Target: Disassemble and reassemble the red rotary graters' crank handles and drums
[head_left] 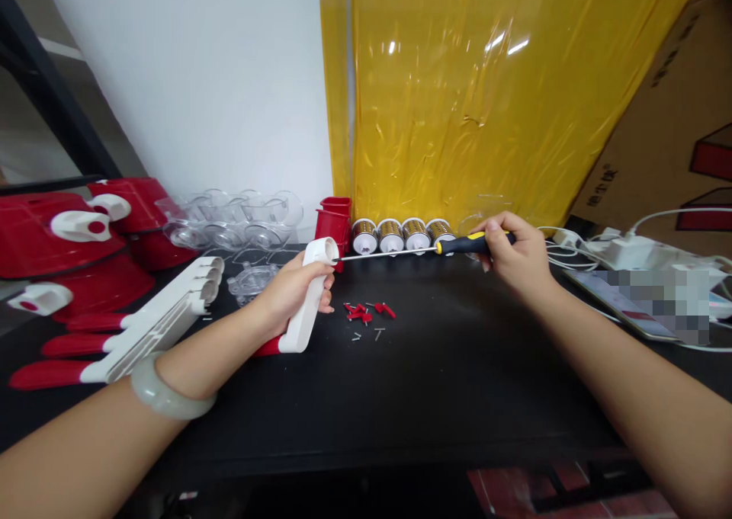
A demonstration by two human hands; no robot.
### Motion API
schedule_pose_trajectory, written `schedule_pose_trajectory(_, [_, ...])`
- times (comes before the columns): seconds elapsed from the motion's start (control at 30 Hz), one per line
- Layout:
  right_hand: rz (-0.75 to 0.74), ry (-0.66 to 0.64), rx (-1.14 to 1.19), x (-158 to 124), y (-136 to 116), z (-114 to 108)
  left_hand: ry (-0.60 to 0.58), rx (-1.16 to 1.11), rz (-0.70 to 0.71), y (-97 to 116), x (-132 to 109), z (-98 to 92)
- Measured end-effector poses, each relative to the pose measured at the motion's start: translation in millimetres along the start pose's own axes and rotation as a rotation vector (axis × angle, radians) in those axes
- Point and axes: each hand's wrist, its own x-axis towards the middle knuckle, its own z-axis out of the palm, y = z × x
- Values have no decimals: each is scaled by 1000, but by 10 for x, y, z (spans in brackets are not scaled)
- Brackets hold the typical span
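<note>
My left hand (294,294) is closed round a white crank handle (309,305) with a red grip at its lower end, held upright above the black table. In my right hand (518,252) is a long screwdriver (466,243) with a black and yellow handle, its shaft lying nearly level. The screwdriver's tip meets the upper end of the white handle; whether it sits in a screw is too small to tell. Below and to the right of my left hand lie several small red parts (360,313) and a few loose screws (378,334).
More white handles with red grips (165,325) lie at left beside red housings (69,245). Clear plastic parts (229,222), red hoppers (333,222) and several grater drums (390,237) line the back. A tablet-like device (621,303) and white chargers with cables (626,248) lie at right.
</note>
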Motion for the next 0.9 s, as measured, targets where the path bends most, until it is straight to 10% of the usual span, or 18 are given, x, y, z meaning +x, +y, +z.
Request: schedule_pose_trajectory(0.9, [76, -63, 199, 29, 191, 30, 19, -21, -128, -1, 33, -35])
